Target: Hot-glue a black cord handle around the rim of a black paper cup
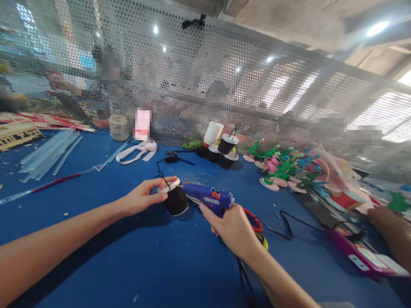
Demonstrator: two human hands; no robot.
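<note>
My left hand (pixel 149 196) is closed on the white rim of a small black cup (pixel 176 202), which has a thin black cord looping from its top. The cup tilts over the blue table. My right hand (pixel 233 226) grips a blue glue gun (pixel 205 196), its nozzle pointing left at the cup's rim. Whether the nozzle touches the rim, I cannot tell. Beside my right hand, partly covered by it, lie a red loop-shaped handle (pixel 257 221) and a yellow one.
Further back stand several black cups (pixel 227 144) and a stack of white cups (pixel 212 134). Clear glue sticks (pixel 51 149), a white ribbon (pixel 136 152) and a jar (pixel 118 127) lie left. Right are craft flowers (pixel 279 169), a purple power strip (pixel 356 252) and another person's hand (pixel 385 222).
</note>
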